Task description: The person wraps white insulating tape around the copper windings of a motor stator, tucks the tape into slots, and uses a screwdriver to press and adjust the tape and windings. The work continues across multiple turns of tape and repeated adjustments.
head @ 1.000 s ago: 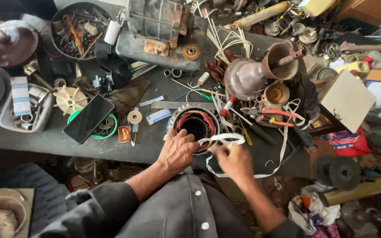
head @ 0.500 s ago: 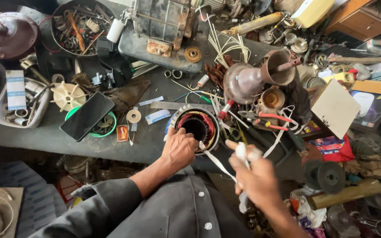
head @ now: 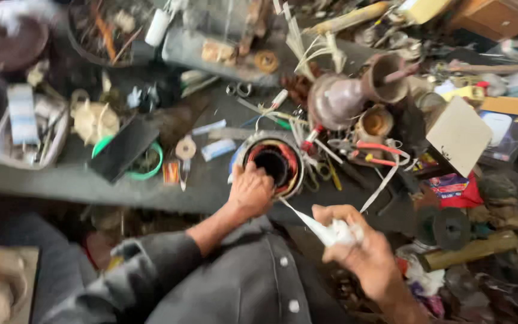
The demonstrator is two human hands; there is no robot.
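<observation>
Binding step: left hand [head: 250, 192] clasps the motor stator [head: 274, 163] rim; right hand [head: 355, 249], at 4 o'clock, grips taut white tape [head: 316, 227]; next wrap needs steady tension.

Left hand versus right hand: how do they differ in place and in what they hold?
The left hand rests on the rim of the round motor winding on the bench; the right hand is off the bench edge, nearer the body. The left hand grips only the winding; the right hand has bunched white tape that runs up to the winding. Both are bare.
</observation>
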